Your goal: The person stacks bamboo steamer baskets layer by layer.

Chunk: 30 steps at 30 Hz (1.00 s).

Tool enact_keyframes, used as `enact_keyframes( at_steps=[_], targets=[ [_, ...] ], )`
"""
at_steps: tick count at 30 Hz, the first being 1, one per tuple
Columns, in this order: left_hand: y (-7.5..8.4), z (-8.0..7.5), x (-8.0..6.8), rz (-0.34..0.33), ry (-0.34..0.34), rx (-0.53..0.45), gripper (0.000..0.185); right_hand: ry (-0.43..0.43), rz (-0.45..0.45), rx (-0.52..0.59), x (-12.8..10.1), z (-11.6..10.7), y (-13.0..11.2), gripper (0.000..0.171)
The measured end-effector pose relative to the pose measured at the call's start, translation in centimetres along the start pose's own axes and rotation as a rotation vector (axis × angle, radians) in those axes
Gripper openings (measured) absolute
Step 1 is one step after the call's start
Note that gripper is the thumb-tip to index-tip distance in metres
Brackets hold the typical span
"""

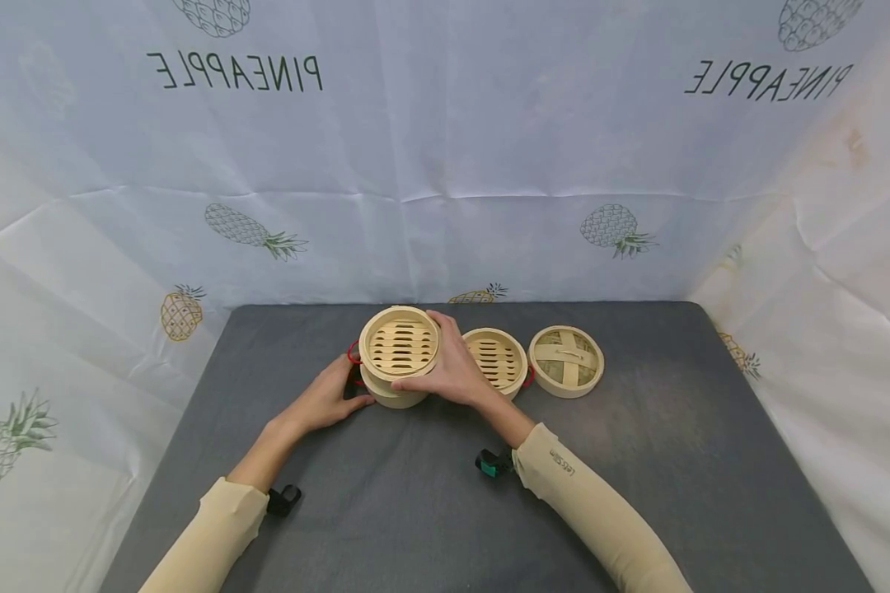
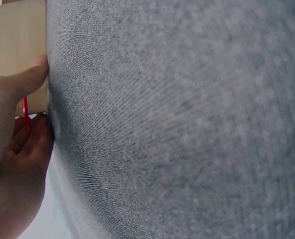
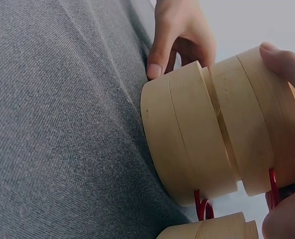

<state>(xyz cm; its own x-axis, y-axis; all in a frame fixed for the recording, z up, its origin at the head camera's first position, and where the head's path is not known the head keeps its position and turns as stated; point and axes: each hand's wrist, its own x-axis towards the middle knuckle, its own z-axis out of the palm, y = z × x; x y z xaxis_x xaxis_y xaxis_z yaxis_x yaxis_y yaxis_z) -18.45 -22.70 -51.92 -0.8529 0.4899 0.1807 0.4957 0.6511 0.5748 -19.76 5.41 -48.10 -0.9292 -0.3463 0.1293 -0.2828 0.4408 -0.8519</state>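
Bamboo upper steamer basket [image 1: 400, 339]: set over the lower steamer basket [image 1: 390, 396], a little out of line, slatted floor facing up; you cannot tell whether the rims fully meet.
Right grip [image 1: 456, 366]: your thumb and fingers are curled round the upper steamer basket's wall, likely to steer it from one side.
Left grip [image 1: 332, 394]: you clasp the lower steamer basket low on its wall, by its red cord loop [image 1: 359, 381], probably to stop it sliding on the grey worktop [image 1: 386, 494].
Third steamer basket [image 1: 498, 361]: on the worktop, to the right of your stacked pair, partly behind your right grip.
Woven lid [image 1: 566, 360]: strap side up just beside it, seemingly set aside to leave your hands room.
Count: three steamer baskets, one lid, two hands.
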Motion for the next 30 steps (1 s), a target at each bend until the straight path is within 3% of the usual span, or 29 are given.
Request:
enact_keyframes(
  at_steps=[4, 14, 18, 21, 26, 28, 30],
  targets=[
    [-0.1, 0.0, 0.0, 0.012, 0.005, -0.011, 0.088, -0.009, 0.001, 0.004, 0.1, 0.0, 0.0, 0.128],
    [0.1, -0.1, 0.0, -0.049, -0.026, -0.005, 0.093, -0.009, -0.002, -0.003, 0.2, 0.4, -0.1, 0.128],
    [0.1, -0.1, -0.1, -0.030, -0.006, -0.016, 0.092, -0.020, -0.005, -0.016, 0.2, 0.5, -0.2, 0.128],
    [-0.6, 0.2, -0.2, 0.017, 0.016, -0.034, 0.094, -0.019, 0.001, -0.022, 0.2, 0.6, -0.3, 0.128],
    [-3.9, 1.8, -0.1, 0.068, 0.043, -0.027, 0.097, -0.019, 0.011, -0.023, 0.2, 0.6, -0.3, 0.127],
    [-4.1, 1.9, -0.2, 0.069, 0.049, -0.036, 0.096, -0.026, 0.009, -0.025, 0.3, 0.6, -0.2, 0.127],
    [-3.0, 1.4, -0.2, 0.059, 0.051, -0.059, 0.093, -0.036, 0.004, -0.032, 0.3, 0.5, -0.2, 0.127]
  ],
)
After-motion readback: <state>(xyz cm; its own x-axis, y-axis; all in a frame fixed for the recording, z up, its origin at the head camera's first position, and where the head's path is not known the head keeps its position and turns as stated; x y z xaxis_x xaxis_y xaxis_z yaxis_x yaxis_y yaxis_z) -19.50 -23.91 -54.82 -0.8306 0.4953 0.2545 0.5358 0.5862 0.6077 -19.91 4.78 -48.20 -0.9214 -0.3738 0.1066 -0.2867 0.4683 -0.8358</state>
